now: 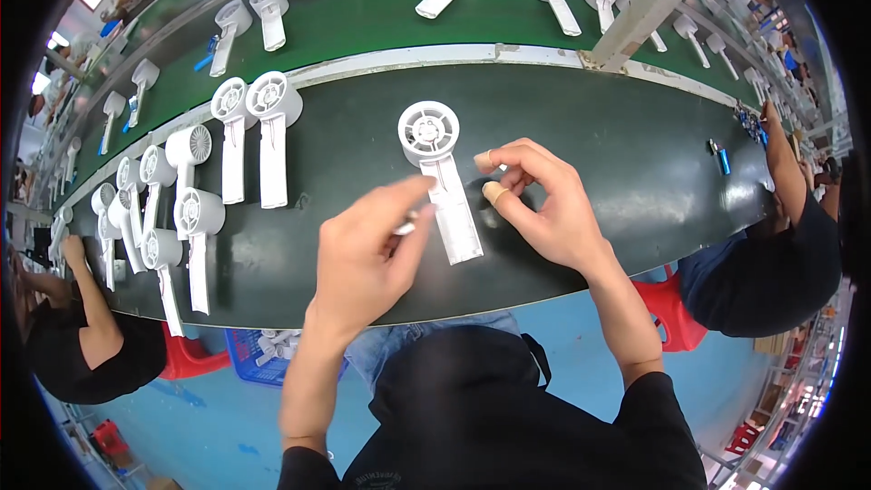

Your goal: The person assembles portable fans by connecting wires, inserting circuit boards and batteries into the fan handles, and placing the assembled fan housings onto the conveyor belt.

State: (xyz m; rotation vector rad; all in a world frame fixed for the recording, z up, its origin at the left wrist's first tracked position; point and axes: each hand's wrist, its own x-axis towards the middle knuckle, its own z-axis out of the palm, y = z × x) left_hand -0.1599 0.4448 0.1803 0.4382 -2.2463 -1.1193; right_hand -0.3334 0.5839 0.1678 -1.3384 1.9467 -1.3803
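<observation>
A white handheld fan [451, 218] lies on the dark green worktop in front of me, its round head away from me. Its handle casing is open lengthwise, and thin wires show inside near the head. My left hand [367, 240], slightly blurred, is over the left edge of the handle. Its fingers are curled around a small white piece [405, 225], whose exact kind I cannot make out. Just right of the fan, my right hand [549, 200] has thumb and forefinger apart with nothing between them. Pale covers sit on the tips of that thumb and forefinger.
Several white fans [190, 209] stand grouped at the left. Beyond a pale rail [435, 55], a green conveyor belt [363, 14] carries more fans. A metal post [649, 9] rises at the far right. Blue cylinders [723, 160] lie right. A blue basket [238, 354] is below; co-workers sit both sides.
</observation>
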